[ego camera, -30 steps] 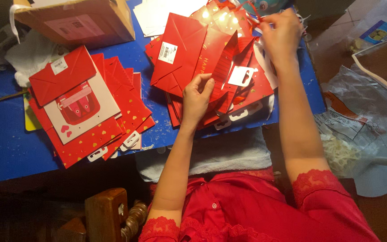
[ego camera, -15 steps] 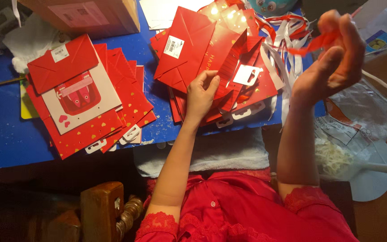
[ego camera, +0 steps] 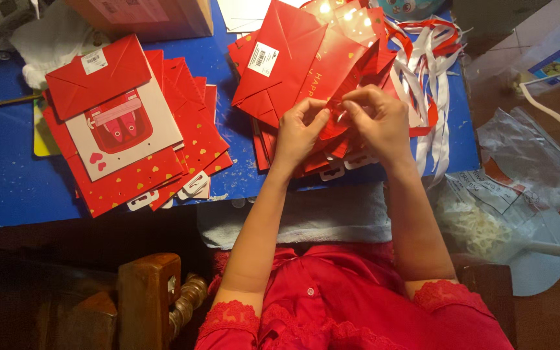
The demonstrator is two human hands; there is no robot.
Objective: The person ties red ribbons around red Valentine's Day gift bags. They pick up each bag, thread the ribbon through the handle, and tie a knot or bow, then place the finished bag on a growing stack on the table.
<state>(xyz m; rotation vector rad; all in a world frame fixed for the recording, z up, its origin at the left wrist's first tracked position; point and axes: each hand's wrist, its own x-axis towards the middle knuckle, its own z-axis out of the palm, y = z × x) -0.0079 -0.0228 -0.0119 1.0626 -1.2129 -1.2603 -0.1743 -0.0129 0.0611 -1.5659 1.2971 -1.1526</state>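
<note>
Bringing my right hand (ego camera: pixel 378 120) back down from the air, I now pinch a red ribbon (ego camera: pixel 338 111) with both grips, left hand (ego camera: pixel 298 129) too, over the red gift bags (ego camera: pixel 293 65) at upper centre.

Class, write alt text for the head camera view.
Both hands, left hand and right hand, pinch a red ribbon over a stack of red gift bags on a blue table; a second stack lies left.

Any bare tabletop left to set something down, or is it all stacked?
Two bare patches on the blue table: the lower-left corner beside the left stack of red gift bags, and a narrow strip between that stack and the right stack. It is crowded under both hands and at the ribbons.
</note>
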